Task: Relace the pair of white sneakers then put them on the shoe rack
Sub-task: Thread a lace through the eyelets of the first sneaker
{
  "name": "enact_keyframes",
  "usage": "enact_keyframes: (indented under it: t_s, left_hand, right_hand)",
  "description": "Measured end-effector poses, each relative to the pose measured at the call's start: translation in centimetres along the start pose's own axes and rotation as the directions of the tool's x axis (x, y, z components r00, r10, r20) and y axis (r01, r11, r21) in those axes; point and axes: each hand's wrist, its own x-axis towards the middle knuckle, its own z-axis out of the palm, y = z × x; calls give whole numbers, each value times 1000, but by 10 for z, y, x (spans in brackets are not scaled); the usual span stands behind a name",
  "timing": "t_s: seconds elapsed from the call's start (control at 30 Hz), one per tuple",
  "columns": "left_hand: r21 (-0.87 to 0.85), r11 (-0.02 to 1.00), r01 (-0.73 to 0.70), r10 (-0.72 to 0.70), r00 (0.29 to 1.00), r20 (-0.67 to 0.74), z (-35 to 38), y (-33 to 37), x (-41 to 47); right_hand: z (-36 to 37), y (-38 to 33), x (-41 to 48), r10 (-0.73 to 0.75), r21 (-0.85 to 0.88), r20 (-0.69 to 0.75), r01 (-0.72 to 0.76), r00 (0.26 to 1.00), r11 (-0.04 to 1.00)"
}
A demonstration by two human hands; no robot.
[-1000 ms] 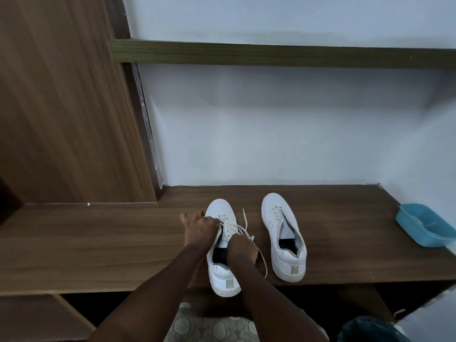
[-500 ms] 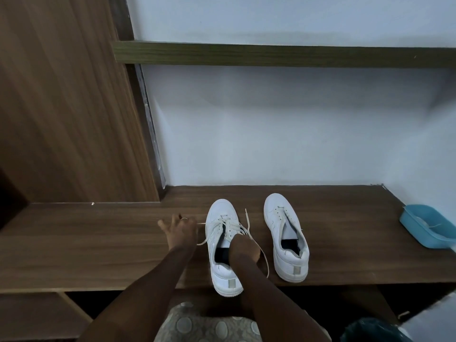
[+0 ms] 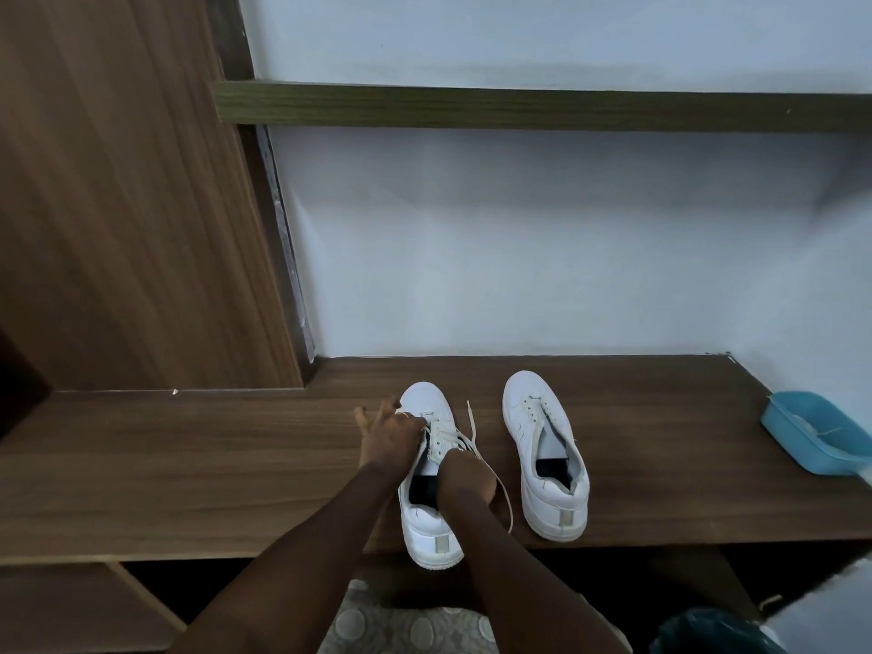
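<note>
White sneaker [image 3: 427, 405] sits on the bench [image 3: 188, 464] under our fingers [image 3: 383, 410]: right hand [image 3: 467, 479] pinches the lace [image 3: 472, 429], left hand [image 3: 391, 439] curls over the eyelets, grip unclear. We should keep lace tension even, untwisted. Second sneaker [image 3: 542, 417] stands right of them.

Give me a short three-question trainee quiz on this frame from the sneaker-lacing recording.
1. True or false: the left hand and right hand are both at the same sneaker.
2. The blue tub stands: A, between the two sneakers; B, at the right end of the wooden shelf; C, on the ledge above.
3. Fill in: the untouched sneaker stands to the ____ of the one being laced.

Key: 1 true, and a lace trails out by the right hand; 2 B; 3 right.
</note>
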Motion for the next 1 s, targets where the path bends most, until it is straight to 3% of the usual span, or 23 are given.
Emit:
enact_keyframes:
  t_s: [0.27, 0.5, 0.73, 0.9, 1.0]
  left_hand:
    - [14, 997, 73, -73, 997, -1, 0, -7, -7]
    - [22, 971, 238, -236, 970, -67, 13, -30, -16]
    - [41, 931, 363, -363, 932, 4, 26, -53, -27]
    - [-50, 929, 367, -365, 930, 35, 17, -38, -20]
    - [-126, 951, 282, -283, 959, 8, 13, -25, -11]
  right_hand:
    - [2, 0, 2, 10, 6, 12, -10, 1000, 1000]
    - [3, 0, 2, 24, 6, 7, -24, 1000, 1000]
    - [4, 1, 2, 23, 1, -5, -23, 1000, 1000]
    - [3, 0, 1, 25, 2, -12, -25, 1000, 1000]
    - [3, -1, 1, 30, 5, -8, -30, 1000, 1000]
